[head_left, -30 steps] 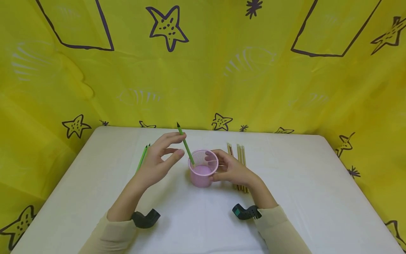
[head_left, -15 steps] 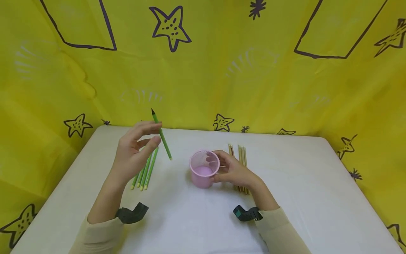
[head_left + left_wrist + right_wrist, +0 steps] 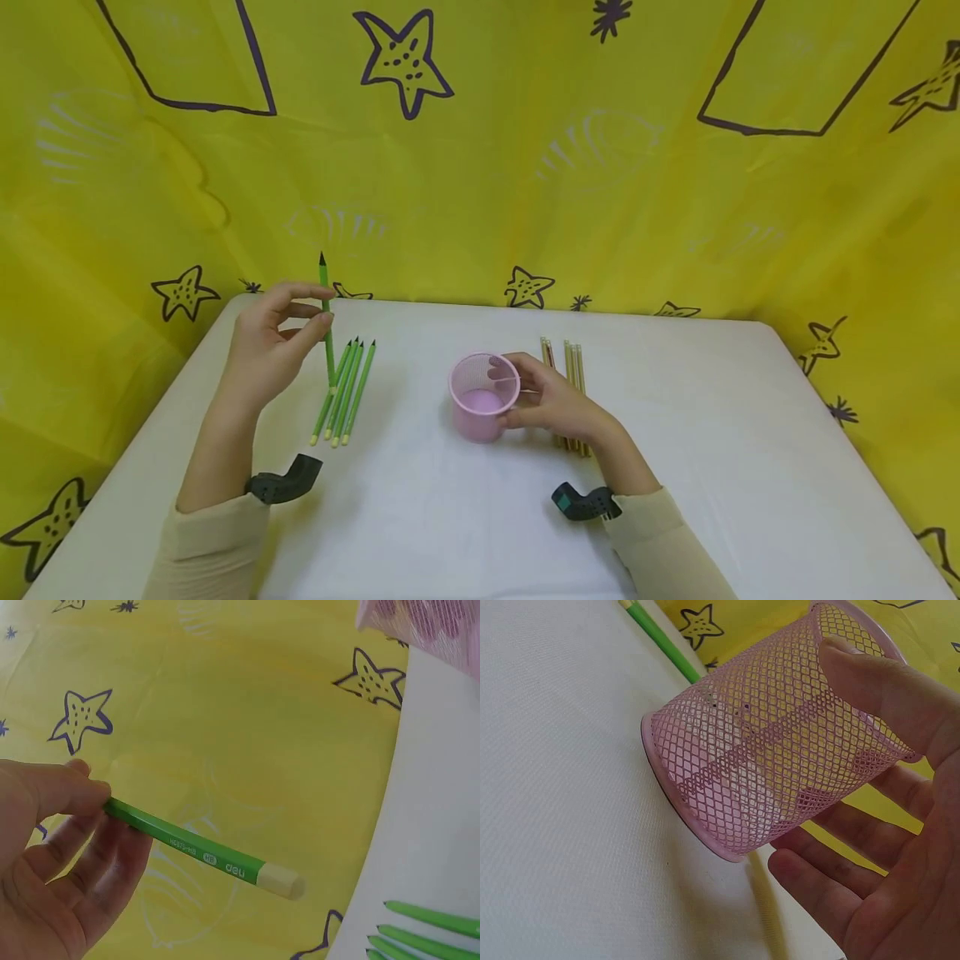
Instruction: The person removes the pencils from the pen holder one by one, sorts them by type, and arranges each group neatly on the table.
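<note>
My left hand (image 3: 264,354) pinches a green pencil (image 3: 329,354) between thumb and fingers, its dark point up and its pale end down. That pencil stands almost upright just above several green pencils (image 3: 361,392) lying side by side on the table. In the left wrist view, lettering shows along the held pencil (image 3: 202,844). At the middle of the table, my right hand (image 3: 558,404) grips a pink mesh pencil cup (image 3: 476,423) by its right side, thumb near the rim. No pencil is in the cup.
Several gold pencils (image 3: 577,371) lie behind and under my right hand, partly hidden by it. A white cloth covers the table (image 3: 450,533). A yellow curtain (image 3: 480,192) with drawn stars hangs along the back and sides.
The left hand has lifted the green pencil out of the cup and carried it left, over the other green pencils, turning it more upright. The right hand and cup stay in place.
</note>
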Demonstrator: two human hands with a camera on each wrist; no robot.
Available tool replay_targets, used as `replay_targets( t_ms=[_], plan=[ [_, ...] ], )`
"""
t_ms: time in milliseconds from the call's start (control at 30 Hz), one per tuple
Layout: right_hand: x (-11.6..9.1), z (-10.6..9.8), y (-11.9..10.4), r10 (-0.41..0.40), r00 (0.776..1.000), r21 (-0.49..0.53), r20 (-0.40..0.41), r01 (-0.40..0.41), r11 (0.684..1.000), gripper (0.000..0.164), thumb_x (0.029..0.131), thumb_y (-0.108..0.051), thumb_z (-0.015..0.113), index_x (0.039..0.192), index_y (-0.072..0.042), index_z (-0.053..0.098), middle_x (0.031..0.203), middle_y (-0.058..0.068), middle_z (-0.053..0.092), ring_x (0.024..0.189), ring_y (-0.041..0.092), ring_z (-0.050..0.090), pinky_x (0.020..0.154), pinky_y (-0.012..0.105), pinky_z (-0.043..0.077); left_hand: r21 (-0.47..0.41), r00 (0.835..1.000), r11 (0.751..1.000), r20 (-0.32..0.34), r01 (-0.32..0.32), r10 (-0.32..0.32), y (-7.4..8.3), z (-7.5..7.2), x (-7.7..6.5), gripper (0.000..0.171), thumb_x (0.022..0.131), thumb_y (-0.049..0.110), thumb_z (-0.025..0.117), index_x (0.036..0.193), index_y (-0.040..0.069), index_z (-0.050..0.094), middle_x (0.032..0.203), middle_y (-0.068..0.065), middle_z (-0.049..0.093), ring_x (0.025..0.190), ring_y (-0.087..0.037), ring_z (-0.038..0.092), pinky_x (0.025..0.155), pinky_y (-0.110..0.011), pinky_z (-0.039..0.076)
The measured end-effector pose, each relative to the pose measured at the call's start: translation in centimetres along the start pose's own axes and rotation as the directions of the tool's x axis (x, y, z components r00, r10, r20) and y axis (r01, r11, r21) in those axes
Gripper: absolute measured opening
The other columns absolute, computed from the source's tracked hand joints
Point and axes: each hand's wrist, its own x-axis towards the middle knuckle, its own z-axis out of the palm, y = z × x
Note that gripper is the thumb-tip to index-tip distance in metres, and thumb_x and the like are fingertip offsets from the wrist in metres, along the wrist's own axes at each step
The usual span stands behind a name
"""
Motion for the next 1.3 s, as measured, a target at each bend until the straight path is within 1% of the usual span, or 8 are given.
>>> replay_targets(
  t_ms=[133,267,367,433,667,967,1100,1300],
  plan=[
    [0.1,-0.1,0.0,-0.011,1.000,0.003,0.006,0.011,1.000,0.079,0.077,-0.003,0.084,0.144,-0.007,0.043,0.141,0.021,0.052,0.133,0.038,0.049,0.109,0.046,0.046,0.103,0.996,0.992,0.046,0.076,-0.081,-0.6,-0.5,0.0,0.025,0.095,0.006,0.064,0.120,0.006,0.066,0.119,-0.007,0.063,0.092,-0.001,0.062,0.071,-0.011,0.055],
    [0.1,-0.1,0.1,-0.006,1.000,0.003,0.004,0.006,1.000,0.079,0.077,-0.003,0.084,0.144,-0.008,0.043,0.141,0.020,0.052,0.133,0.037,0.050,0.109,0.045,0.046,0.206,0.984,0.970,0.091,0.131,-0.152,-1.4,-0.9,0.0,0.024,0.098,0.013,0.062,0.121,0.008,0.065,0.123,-0.010,0.064,0.097,-0.016,0.064,0.069,-0.012,0.053],
    [0.0,0.0,0.1,0.006,1.000,0.000,-0.002,-0.006,1.000,0.079,0.076,-0.003,0.084,0.144,-0.009,0.044,0.141,0.017,0.053,0.133,0.034,0.050,0.109,0.044,0.046,0.253,0.973,0.954,0.123,0.160,-0.195,-2.1,-1.2,0.1,0.024,0.098,0.013,0.061,0.122,0.008,0.064,0.125,-0.013,0.063,0.100,-0.028,0.065,0.068,-0.017,0.054],
    [0.0,0.0,0.1,0.009,1.000,-0.002,-0.006,-0.009,1.000,0.079,0.076,-0.003,0.084,0.143,-0.009,0.044,0.141,0.017,0.054,0.132,0.034,0.051,0.109,0.043,0.046,0.271,0.963,0.946,0.150,0.178,-0.224,-2.6,-1.3,0.1,0.025,0.098,0.012,0.061,0.123,0.009,0.064,0.126,-0.014,0.063,0.101,-0.032,0.065,0.068,-0.022,0.055],
    [0.0,0.1,0.1,-0.016,1.000,-0.005,0.000,0.016,1.000,0.079,0.076,-0.003,0.084,0.144,-0.007,0.043,0.140,0.020,0.053,0.131,0.037,0.051,0.107,0.043,0.048,0.300,0.923,0.924,0.229,0.237,-0.311,-4.3,-1.5,-0.1,0.029,0.099,0.010,0.060,0.127,0.008,0.061,0.129,-0.017,0.060,0.099,-0.032,0.066,0.067,-0.029,0.056],
    [0.1,0.0,0.2,-0.002,1.000,0.009,-0.003,0.002,1.000,0.079,0.076,-0.001,0.083,0.144,-0.007,0.043,0.140,0.018,0.053,0.132,0.035,0.051,0.109,0.042,0.047,0.324,0.883,0.900,0.270,0.293,-0.384,-5.4,-1.3,-0.1,0.030,0.099,0.007,0.058,0.129,0.005,0.059,0.131,-0.020,0.059,0.104,-0.036,0.065,0.074,-0.035,0.057],
    [0.1,0.0,0.2,-0.008,1.000,0.005,-0.002,0.008,1.000,0.079,0.076,-0.002,0.084,0.144,-0.006,0.043,0.140,0.019,0.053,0.131,0.036,0.051,0.108,0.042,0.047,0.313,0.863,0.895,0.294,0.318,-0.410,-5.9,-1.1,-0.2,0.032,0.099,0.006,0.057,0.130,0.001,0.058,0.132,-0.022,0.058,0.101,-0.034,0.066,0.075,-0.035,0.058],
    [0.1,0.0,0.1,-0.009,1.000,0.004,0.001,0.009,1.000,0.079,0.077,-0.003,0.084,0.144,-0.007,0.043,0.141,0.020,0.053,0.132,0.036,0.050,0.108,0.041,0.047,0.293,0.844,0.890,0.314,0.351,-0.436,-6.4,-0.9,-0.3,0.031,0.098,0.003,0.057,0.128,-0.003,0.058,0.131,-0.025,0.058,0.100,-0.036,0.067,0.075,-0.037,0.060]
  ],
)
